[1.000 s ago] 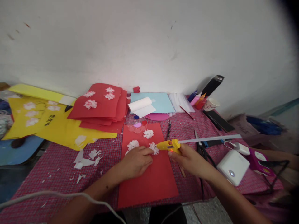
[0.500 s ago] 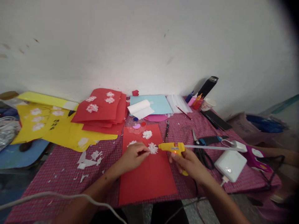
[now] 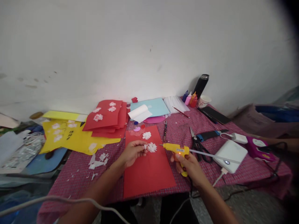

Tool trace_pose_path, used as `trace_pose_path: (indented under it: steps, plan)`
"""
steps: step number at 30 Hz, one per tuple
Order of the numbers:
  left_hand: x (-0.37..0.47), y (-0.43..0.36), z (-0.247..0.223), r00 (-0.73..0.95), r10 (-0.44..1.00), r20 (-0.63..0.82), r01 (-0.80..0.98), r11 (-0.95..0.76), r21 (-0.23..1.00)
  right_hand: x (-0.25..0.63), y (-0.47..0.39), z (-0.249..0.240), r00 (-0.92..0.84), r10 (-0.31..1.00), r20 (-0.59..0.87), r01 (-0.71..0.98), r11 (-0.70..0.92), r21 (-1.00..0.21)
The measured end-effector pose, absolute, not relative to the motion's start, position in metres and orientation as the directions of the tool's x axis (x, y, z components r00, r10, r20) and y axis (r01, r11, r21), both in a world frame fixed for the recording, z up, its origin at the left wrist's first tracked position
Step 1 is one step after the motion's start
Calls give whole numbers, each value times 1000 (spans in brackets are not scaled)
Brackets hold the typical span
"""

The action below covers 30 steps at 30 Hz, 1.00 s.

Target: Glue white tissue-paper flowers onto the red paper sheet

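Note:
My left hand (image 3: 134,153) is closed in a pinch over the red paper sheet (image 3: 149,177), a small ruffled white paper piece (image 3: 145,146) at its fingertips. Right beside those fingertips is a white paper flower (image 3: 152,147); whether the two touch, I cannot tell. Another white flower (image 3: 146,135) lies farther up the sheet. My right hand (image 3: 188,165) grips a yellow hot glue gun (image 3: 175,148) with an orange light glowing. Its nozzle points left, a little apart from the flower, and a long glue stick (image 3: 203,152) protrudes from the back.
Scissors (image 3: 198,144), a blue-black handled tool (image 3: 207,135) and a white power bank (image 3: 230,156) lie right. Red sheets with flowers (image 3: 105,119) and yellow sheets (image 3: 79,140) are stacked left, near paper scraps (image 3: 98,161). Paint bottles (image 3: 190,99) and a cup (image 3: 204,101) stand behind.
The glue gun has drawn back to the right, its nozzle away from the white flower. My left hand has shifted slightly left, and the white piece at its fingertips now shows. The view has turned a little.

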<state>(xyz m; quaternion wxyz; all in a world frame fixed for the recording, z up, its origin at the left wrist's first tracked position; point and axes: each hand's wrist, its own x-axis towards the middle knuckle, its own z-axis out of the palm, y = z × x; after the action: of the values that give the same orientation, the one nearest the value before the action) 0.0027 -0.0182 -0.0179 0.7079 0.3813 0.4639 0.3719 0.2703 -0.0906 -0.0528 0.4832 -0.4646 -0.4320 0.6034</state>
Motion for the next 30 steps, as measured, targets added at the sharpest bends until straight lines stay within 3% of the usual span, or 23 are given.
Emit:
trace_pose_path:
  steps: [7, 15, 21, 30]
  plan:
    - [3, -23, -15, 283, 890, -356, -110, 399, 910, 272, -93, -50, -64, 992, -111, -232, -123, -965]
    - [8, -14, -20, 201, 967, -158, 181, 122, 976, 272, -97, -59, -53, 995, -84, -219, -93, -971]
    - [16, 2, -24, 241, 967, -76, 383, -23, 923, 272, -99, -55, -50, 997, -67, -228, -76, -971]
    - [23, 9, -33, 351, 936, 29, 536, -226, 813, 272, -98, -61, -40, 998, -50, -287, -60, -956]
